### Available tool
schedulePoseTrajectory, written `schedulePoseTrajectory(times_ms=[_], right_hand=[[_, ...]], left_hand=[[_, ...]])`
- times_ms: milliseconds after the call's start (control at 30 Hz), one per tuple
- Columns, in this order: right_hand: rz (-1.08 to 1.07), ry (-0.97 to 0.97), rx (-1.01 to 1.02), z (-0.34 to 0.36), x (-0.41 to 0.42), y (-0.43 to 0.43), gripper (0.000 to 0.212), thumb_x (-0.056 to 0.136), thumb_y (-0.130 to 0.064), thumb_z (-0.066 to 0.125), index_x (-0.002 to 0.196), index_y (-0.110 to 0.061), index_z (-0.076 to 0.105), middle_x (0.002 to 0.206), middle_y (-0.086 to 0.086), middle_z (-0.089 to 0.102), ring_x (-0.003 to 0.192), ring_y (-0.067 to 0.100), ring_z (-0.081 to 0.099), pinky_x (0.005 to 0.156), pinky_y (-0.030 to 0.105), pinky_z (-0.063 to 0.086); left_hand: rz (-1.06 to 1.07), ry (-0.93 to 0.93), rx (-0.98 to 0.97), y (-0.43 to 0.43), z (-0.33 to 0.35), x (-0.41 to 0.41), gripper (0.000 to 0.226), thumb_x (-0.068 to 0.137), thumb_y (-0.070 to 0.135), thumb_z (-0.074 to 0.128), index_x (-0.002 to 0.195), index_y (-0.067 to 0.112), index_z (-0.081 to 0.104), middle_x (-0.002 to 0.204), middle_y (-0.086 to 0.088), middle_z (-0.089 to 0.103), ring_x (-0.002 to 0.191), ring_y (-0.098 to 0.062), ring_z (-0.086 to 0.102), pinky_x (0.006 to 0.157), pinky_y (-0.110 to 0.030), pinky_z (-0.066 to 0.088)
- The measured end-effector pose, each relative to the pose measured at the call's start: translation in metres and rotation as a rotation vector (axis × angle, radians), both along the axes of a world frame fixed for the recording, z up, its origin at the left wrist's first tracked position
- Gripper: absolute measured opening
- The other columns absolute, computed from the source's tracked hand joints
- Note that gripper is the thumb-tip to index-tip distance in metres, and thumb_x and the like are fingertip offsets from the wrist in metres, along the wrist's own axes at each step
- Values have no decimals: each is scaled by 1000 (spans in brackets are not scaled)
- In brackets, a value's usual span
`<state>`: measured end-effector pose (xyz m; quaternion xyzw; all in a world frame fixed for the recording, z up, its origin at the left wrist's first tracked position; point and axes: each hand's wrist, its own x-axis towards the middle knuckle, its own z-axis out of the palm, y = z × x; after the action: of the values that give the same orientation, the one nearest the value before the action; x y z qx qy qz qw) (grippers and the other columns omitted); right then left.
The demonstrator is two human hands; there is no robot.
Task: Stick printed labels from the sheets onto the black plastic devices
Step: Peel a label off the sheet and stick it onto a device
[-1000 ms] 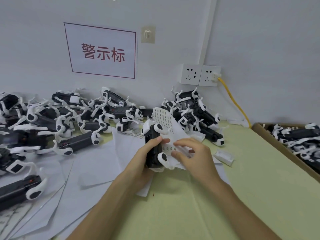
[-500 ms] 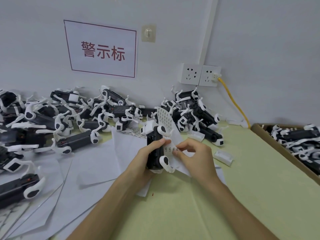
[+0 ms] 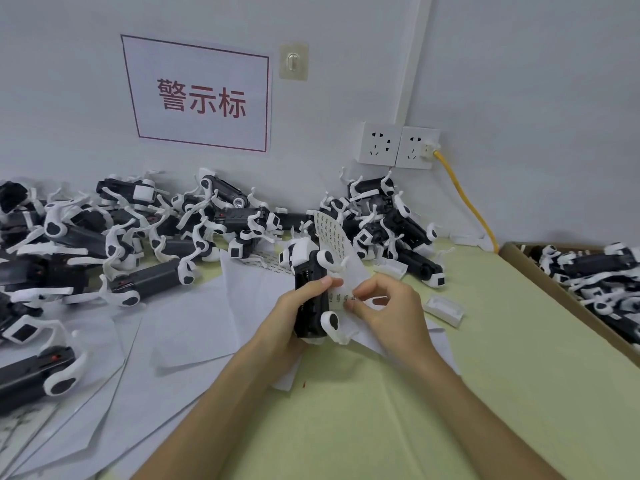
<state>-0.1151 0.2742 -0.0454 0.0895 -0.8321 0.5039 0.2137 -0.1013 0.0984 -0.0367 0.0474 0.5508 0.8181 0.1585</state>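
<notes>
Black plastic devices (image 3: 145, 282) with curved white arms lie heaped on the bench (image 3: 485, 393) from nine to twelve o'clock, against the wall. More of them fill a cardboard box (image 3: 561, 296) at three o'clock. Blank white sheets (image 3: 187, 327) spread over the bench at eight o'clock, partly under the heap. At the centre the left hand (image 3: 287, 320) grips one device (image 3: 313, 315) upright, its fingers curled round the black body and the thumb tip reaching the edge of a label sheet (image 3: 332, 233) that stands just behind the device, at its one o'clock. The right hand (image 3: 391, 310), at three o'clock of that device, pinches the lower part of the label sheet between thumb and forefinger, with its other fingers curled. A small white tray (image 3: 446, 306) lies on the bench just beyond the right hand, at its three o'clock.
</notes>
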Motion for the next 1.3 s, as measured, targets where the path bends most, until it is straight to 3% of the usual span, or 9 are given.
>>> schedulePoseTrajectory(times_ms=[167, 333, 467, 600, 733, 967, 1133, 1300], right_hand=[[-5, 2, 16, 1, 0, 0, 19, 77, -10, 86, 74, -19, 69, 83, -19, 70, 80, -2, 65, 73, 3, 39], [-10, -23, -14, 1, -2, 0, 20, 76, -12, 87, 75, -21, 69, 83, -17, 71, 79, -2, 66, 70, 7, 45], [6, -76, -57, -1, -3, 0, 20, 76, -14, 88, 79, -27, 74, 81, -17, 73, 78, 2, 69, 69, 18, 51], [14, -118, -135, -2, -2, 0, 20, 75, -9, 88, 72, -21, 72, 77, -7, 73, 79, 11, 70, 81, 43, 59], [22, -112, -138, -1, -1, -1, 19, 77, -10, 87, 71, -18, 70, 78, -3, 73, 81, 16, 71, 83, 53, 58], [-46, 0, -11, -4, 1, -4, 23, 77, -13, 87, 69, -25, 68, 75, -15, 72, 76, 2, 71, 72, 35, 60], [-35, 20, 21, -6, -3, -1, 24, 77, -11, 86, 68, -25, 69, 74, -14, 72, 75, 1, 71, 66, 19, 56], [16, 21, 45, -4, -1, -2, 23, 80, -16, 83, 89, -34, 72, 83, -16, 71, 86, -3, 69, 66, 11, 52]], left_hand=[[8, -17, 6, 0, 1, 1, 47, 76, 50, 72, 111, 18, 77, 107, -9, 65, 99, -29, 52, 84, -43, 33], [10, -19, 8, 1, 1, 0, 46, 76, 50, 72, 109, 18, 78, 100, -8, 66, 93, -29, 50, 66, -34, 34], [7, -20, -2, 0, 1, 0, 45, 76, 50, 72, 108, 18, 78, 99, -7, 70, 83, -25, 59, 60, -32, 35], [-7, -3, -35, 0, 0, 0, 42, 72, 53, 76, 101, 22, 79, 95, -4, 72, 69, -17, 62, 55, -28, 36], [-17, -1, -39, 0, -1, 0, 50, 64, 57, 79, 101, 22, 79, 98, -5, 72, 72, -19, 63, 56, -29, 37], [-9, -24, -32, 0, 0, 1, 50, 65, 58, 78, 101, 23, 79, 102, -5, 75, 80, -21, 64, 64, -32, 37], [28, -66, 42, -1, 3, -1, 50, 75, 52, 74, 106, 12, 73, 90, -6, 71, 62, -17, 63, 46, -23, 42], [51, -68, 56, -2, 4, -2, 51, 75, 49, 78, 108, 11, 69, 92, -9, 70, 64, -19, 63, 49, -24, 39]])
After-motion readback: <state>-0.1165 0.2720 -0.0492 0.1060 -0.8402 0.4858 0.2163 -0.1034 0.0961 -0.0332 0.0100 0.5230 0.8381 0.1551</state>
